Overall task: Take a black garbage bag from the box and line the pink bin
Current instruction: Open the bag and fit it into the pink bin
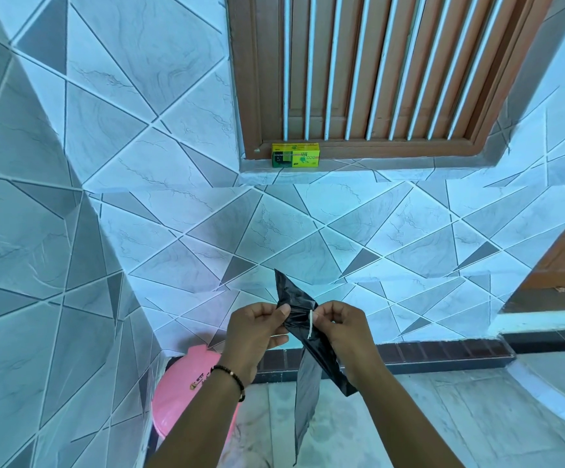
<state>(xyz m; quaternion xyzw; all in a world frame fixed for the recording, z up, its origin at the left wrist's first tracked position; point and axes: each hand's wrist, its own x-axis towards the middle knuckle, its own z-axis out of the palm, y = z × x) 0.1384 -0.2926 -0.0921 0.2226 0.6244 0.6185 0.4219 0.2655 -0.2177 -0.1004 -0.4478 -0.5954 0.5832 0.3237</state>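
A folded black garbage bag [304, 336] hangs between both hands at chest height, one tail dangling toward the floor. My left hand [255, 329] pinches its upper left edge. My right hand [340, 327] grips its right side, where a thin white string crosses the plastic. The pink bin [179, 386] stands low on the left with its lid on, partly hidden by my left forearm. The yellow-green bag box [295, 156] lies on the window sill above, well away from both hands.
Tiled wall [173, 231] fills the view ahead and a tiled column juts out on the left. A brown barred window [375, 69] sits above the sill. A dark brick skirting runs along the floor, and a brown door frame stands at the right.
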